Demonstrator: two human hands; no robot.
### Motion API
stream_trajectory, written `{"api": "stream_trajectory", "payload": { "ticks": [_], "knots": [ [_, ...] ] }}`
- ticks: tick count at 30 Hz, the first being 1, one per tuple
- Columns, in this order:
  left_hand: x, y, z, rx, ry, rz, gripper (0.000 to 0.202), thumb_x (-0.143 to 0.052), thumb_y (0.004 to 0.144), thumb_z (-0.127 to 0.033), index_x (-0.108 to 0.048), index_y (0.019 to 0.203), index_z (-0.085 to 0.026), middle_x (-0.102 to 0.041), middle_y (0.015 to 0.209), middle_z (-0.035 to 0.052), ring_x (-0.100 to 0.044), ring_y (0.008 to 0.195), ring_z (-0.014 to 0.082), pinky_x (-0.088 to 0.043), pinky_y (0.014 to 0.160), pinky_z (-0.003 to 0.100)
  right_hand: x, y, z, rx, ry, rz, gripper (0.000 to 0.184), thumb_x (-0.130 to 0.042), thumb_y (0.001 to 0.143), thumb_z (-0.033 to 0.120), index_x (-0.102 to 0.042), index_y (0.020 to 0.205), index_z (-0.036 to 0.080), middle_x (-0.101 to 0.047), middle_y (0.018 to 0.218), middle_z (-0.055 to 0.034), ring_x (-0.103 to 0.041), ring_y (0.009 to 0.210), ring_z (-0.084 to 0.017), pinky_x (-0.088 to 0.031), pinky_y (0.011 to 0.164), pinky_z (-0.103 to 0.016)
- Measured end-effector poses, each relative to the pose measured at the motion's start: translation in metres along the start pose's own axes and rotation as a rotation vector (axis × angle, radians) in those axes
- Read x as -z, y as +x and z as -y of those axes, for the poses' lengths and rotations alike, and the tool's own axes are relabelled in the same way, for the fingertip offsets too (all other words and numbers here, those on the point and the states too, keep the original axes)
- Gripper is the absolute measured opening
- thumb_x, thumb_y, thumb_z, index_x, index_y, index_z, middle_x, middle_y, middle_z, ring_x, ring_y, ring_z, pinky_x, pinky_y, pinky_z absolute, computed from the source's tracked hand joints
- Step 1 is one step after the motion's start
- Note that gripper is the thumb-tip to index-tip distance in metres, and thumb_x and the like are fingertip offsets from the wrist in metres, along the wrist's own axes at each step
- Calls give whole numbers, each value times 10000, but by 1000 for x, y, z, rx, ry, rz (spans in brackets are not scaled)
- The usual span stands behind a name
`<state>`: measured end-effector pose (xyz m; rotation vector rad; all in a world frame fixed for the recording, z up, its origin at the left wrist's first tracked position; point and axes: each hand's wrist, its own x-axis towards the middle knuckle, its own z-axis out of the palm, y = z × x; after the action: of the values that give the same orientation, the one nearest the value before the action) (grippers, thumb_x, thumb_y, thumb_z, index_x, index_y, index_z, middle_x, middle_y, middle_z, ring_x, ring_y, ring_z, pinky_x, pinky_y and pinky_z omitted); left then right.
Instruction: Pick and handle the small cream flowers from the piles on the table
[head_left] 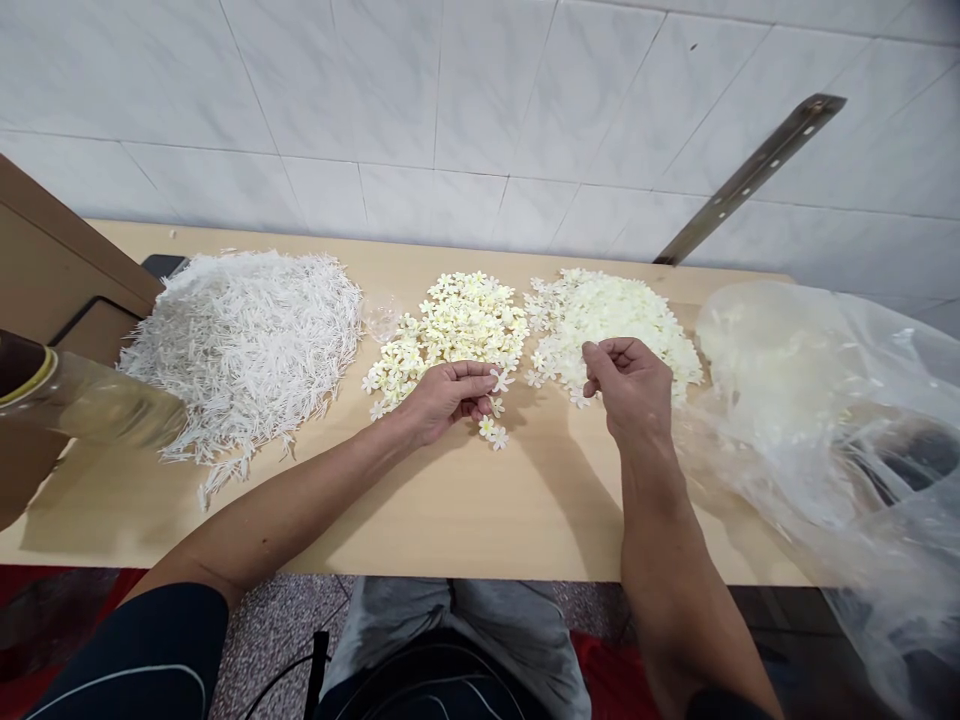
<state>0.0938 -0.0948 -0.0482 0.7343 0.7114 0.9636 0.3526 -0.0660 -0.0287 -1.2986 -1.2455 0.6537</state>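
Between the thumb and forefinger of my left hand (450, 398) is a small white artificial flower (502, 380). Just below those fingers, a few loose flowers (493, 433) lie on the table. Behind the hand spreads a heap of flowers with yellow centres (472, 325). My right hand (628, 385) is raised at the front of a paler flower heap (615, 310), its thumb and forefinger pinched together. Whatever may be in that pinch is too small to make out. Farther left sits a big pile of thin white stems (255, 330).
A clear plastic bag (810, 400) covers the right end of the wooden table (480, 520). At the left, a transparent bottle (97, 400) juts in beside a brown board (75, 240). A metal bracket (750, 180) leans along the tiled wall (390, 90).
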Motion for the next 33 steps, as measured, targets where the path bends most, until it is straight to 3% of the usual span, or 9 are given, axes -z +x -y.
{"api": "stream_trajectory", "payload": {
  "ticks": [8,12,14,17,19,21,25,30,33],
  "knots": [
    [-1,-1,0,-57,37,10,388,-907,745,-283,-712,1040,-124,-730,800,53,-657,583,110,-524,525,222,24,11,-10,-23,-492,-147,340,-768,794,318,-727,1115,212,-740,958,-61,-655,680,-189,-543,556,-321],
    [-4,-3,2,-132,127,-19,366,-878,774,-294,-695,1040,-123,-682,677,18,-663,583,131,-534,535,235,22,5,2,41,-606,-241,289,-701,882,373,-748,1109,199,-710,862,-70,-607,659,-190,-523,628,-352],
    [-6,-4,3,-184,188,-45,351,-860,787,-299,-680,1034,-127,-682,670,14,-664,573,137,-530,516,237,10,-6,13,-3,-384,-104,332,-665,929,496,-745,1076,210,-678,812,-52,-520,573,-157,-444,508,-306],
    [-7,-3,7,-262,275,-63,325,-829,818,-318,-651,1028,-145,-688,681,3,-668,568,132,-544,531,237,-16,-26,25,-179,-69,452,446,-681,917,641,-744,1007,210,-602,711,-18,-400,516,-119,-326,415,-259],
    [-5,-2,10,-304,325,-63,313,-813,838,-335,-631,1022,-159,-694,699,-2,-674,574,124,-556,554,235,-30,-37,27,-245,6,638,455,-703,902,661,-733,920,207,-469,597,31,-346,494,-107,-299,406,-247],
    [-4,-1,12,-332,369,-56,303,-800,855,-346,-614,1015,-168,-695,710,-4,-676,577,123,-560,559,234,-39,-44,26,-276,29,713,446,-741,877,650,-733,896,204,-433,585,45,-342,488,-101,-320,408,-246],
    [-3,-2,15,-342,440,-53,265,-777,872,-324,-604,1007,-175,-687,717,-5,-679,588,126,-561,561,234,-44,-45,21,-282,70,627,455,-854,766,625,-718,867,202,-575,736,7,-414,498,-89,-357,405,-249],
    [-4,-4,10,-343,479,-131,224,-728,901,-336,-614,1015,-180,-703,791,14,-687,613,120,-564,574,235,-37,-39,23,-275,116,586,445,-892,725,595,-677,766,208,-513,682,23,-427,518,-100,-388,425,-241],
    [-2,-2,4,-373,468,-224,213,-727,892,-323,-622,1010,-180,-683,773,7,-681,598,118,-548,554,227,-25,-28,22,-238,51,465,440,-863,748,601,-654,757,214,-517,630,29,-423,475,-102,-377,418,-249]
  ]
}}
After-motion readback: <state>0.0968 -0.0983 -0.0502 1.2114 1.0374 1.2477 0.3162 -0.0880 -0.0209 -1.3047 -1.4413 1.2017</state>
